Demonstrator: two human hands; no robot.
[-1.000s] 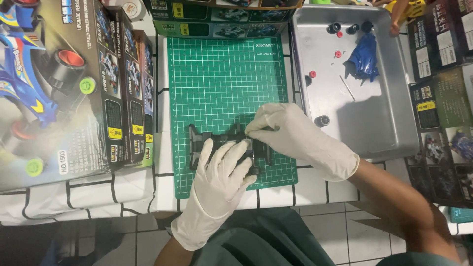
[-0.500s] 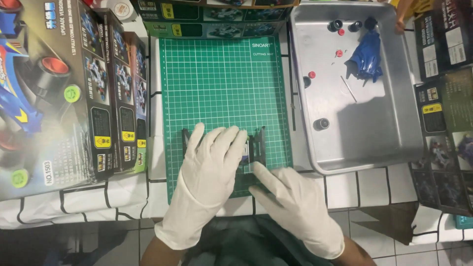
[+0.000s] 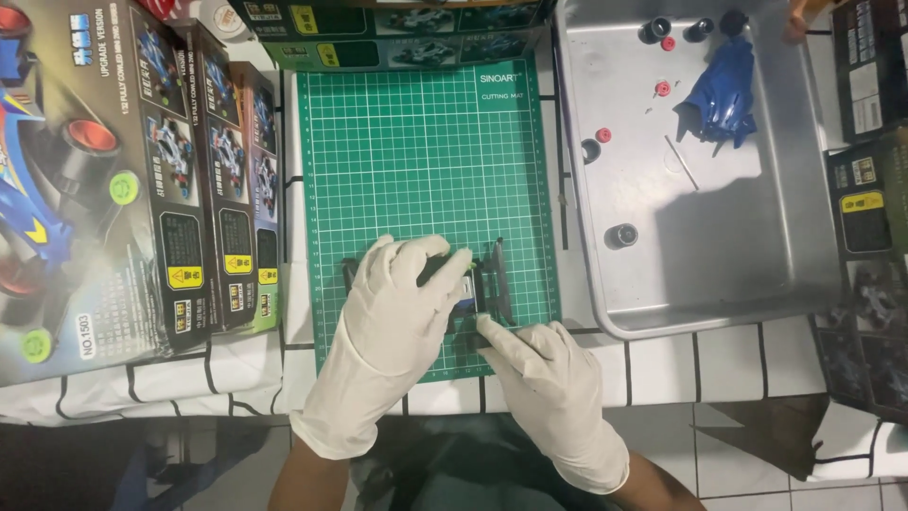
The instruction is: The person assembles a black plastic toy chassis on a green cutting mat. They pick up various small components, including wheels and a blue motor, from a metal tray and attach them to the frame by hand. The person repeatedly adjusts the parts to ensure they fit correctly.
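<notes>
Both my hands wear white gloves. My left hand (image 3: 397, 308) lies over a black toy car chassis (image 3: 492, 279) on the green cutting mat (image 3: 426, 151) and holds it down; most of the chassis is hidden under the palm. My right hand (image 3: 539, 374) is at the mat's near edge, its fingertips touching the chassis from the front right side. Only the right end of the chassis and a dark bit at the left show.
A metal tray (image 3: 757, 255) on the right holds a blue car body shell (image 3: 724, 90), black wheels (image 3: 621, 235), small red parts and a thin rod. Printed kit boxes (image 3: 113, 170) stand at left, top and right. The table has a white grid-lined cloth.
My right hand has come down from on top of the chassis to its near right side. My left hand has spread over the chassis. The view has shifted slightly.
</notes>
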